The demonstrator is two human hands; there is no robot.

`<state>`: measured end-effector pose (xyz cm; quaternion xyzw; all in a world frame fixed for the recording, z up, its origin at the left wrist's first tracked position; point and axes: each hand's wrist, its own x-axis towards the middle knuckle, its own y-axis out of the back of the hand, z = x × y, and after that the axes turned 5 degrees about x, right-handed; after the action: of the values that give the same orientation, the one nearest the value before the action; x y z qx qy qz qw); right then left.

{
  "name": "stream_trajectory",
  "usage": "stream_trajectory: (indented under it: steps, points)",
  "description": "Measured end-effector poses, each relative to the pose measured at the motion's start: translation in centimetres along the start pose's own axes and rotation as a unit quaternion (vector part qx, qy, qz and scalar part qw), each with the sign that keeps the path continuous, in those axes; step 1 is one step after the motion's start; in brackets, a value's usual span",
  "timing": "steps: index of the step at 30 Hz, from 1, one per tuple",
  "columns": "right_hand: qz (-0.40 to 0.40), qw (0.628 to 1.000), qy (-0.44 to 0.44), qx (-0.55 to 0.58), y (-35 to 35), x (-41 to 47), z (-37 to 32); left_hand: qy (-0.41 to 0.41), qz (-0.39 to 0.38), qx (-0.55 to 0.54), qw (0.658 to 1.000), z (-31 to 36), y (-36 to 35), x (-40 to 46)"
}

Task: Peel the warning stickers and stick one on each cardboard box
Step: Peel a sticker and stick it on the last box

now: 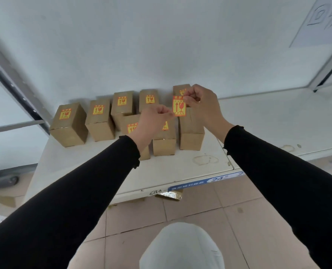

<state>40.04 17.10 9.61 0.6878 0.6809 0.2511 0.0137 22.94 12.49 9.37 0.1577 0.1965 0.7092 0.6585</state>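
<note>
Several small brown cardboard boxes stand on a white shelf [180, 167]; most show a yellow-and-red warning sticker on top, such as the leftmost box [69, 124]. The near right box [191, 133] shows no sticker on the part of its top that I can see. Above it I hold one warning sticker [179, 106] upright between both hands. My right hand [202, 105] pinches its upper right corner. My left hand [153, 119] pinches its lower left edge and hides parts of two boxes in the front row.
A white wall rises just behind the boxes. A grey metal upright [15, 82] of the rack slants at the left. A blue label strip [206, 182] runs along the shelf's front edge, with tiled floor [200, 210] below.
</note>
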Motion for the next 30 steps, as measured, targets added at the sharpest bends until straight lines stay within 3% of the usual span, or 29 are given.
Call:
stream_trajectory:
  steps: [6, 13, 16, 19, 30]
  points:
    - [0.007, 0.996, -0.043, -0.076, 2.3, 2.4, 4.7, 0.051, -0.021, 0.025, 0.998, 0.7, -5.1, 3.7]
    - [-0.005, 0.992, -0.073, -0.103, 1.5, 2.9, 8.6, 0.065, -0.044, 0.18, 0.98, -0.7, -7.9, 6.6]
    - [-0.016, 0.99, -0.078, -0.116, 0.6, 2.9, 10.0, 0.075, -0.06, 0.193, 0.977, -1.2, -8.1, 7.2]
    - [-0.012, 0.989, -0.082, -0.124, 0.2, 2.9, 11.0, 0.073, -0.06, 0.188, 0.978, -1.1, -8.1, 7.2]
    - [0.012, 0.986, -0.086, -0.144, -0.4, 3.3, 11.9, 0.034, -0.064, 0.333, 0.94, -0.4, -8.7, 7.4]
